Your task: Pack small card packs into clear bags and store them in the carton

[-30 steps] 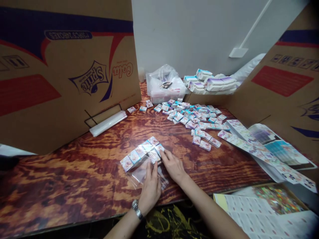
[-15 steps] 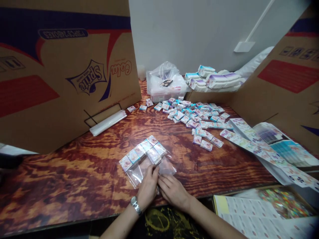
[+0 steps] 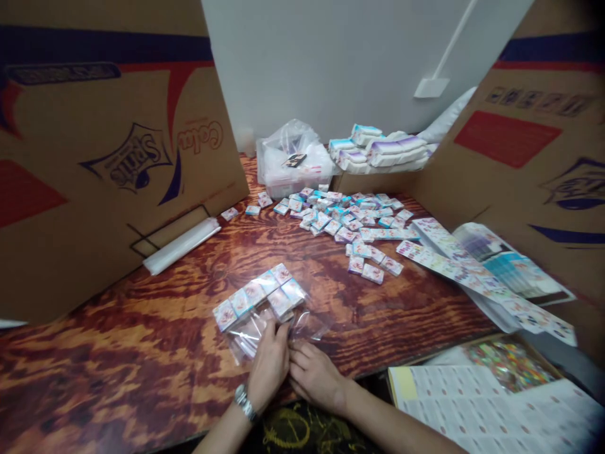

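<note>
A clear plastic bag (image 3: 302, 325) lies on the wooden table (image 3: 142, 353) near its front edge, with several small white, blue and pink packets (image 3: 258, 293) inside its far end. My left hand (image 3: 268, 366), a watch on its wrist, presses its fingers onto the bag's open near end. My right hand (image 3: 314, 375) lies right beside it, fingers curled and pinching the same edge of the bag.
A heap of loose small packets (image 3: 350, 221) covers the table's middle right. Behind it stand a clear container (image 3: 290, 161) and stacked tissue packs (image 3: 378, 148). Big cardboard boxes (image 3: 94, 170) flank both sides. A plastic roll (image 3: 182, 246) lies left; printed sheets (image 3: 472, 265) lie right.
My right hand drew back from the packets to the bag's near edge and met my left hand there. The view shifted, so everything sits further left.
</note>
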Action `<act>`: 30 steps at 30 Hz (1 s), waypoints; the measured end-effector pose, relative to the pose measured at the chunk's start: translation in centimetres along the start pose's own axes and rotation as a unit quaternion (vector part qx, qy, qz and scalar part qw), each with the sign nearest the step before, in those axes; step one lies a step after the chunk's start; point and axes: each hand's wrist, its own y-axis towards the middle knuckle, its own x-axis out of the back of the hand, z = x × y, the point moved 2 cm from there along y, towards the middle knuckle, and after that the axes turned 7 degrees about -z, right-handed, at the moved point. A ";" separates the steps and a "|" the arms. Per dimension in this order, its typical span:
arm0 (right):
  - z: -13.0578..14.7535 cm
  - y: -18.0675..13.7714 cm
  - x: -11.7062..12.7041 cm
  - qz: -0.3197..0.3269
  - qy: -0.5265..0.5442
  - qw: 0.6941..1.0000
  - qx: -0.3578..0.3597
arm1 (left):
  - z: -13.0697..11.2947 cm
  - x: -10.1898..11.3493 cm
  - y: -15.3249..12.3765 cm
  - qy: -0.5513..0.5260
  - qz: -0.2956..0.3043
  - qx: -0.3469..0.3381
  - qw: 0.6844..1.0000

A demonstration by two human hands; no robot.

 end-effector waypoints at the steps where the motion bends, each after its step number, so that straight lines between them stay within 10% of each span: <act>1: -0.1 -0.1 -0.1 0.003 -0.004 1.000 0.003 | 0.1 -0.2 -0.1 0.002 0.004 -0.005 1.000; 9: -0.1 -0.7 -1.0 0.016 -0.062 0.998 0.024 | 0.8 -1.3 0.9 0.087 -0.025 -0.040 0.995; 14: -3.3 0.7 4.9 0.002 -0.006 0.995 0.104 | 2.2 -2.3 -0.3 0.135 -0.073 -0.110 0.982; 18: -14.4 4.9 12.9 -0.117 -0.127 0.971 -0.168 | 3.2 -2.8 -1.2 0.166 -0.072 -0.144 0.973; 21: -22.7 7.7 15.8 -0.065 -0.214 0.915 -0.335 | 3.5 -2.7 -1.6 0.173 -0.057 -0.128 0.975; 25: -26.6 8.4 14.0 0.048 -0.215 0.889 -0.401 | 4.0 -2.6 -2.1 0.172 -0.049 -0.119 0.977; 30: -22.8 6.5 10.5 0.109 -0.169 0.936 -0.290 | 4.5 -2.6 -2.5 0.173 -0.046 -0.107 0.978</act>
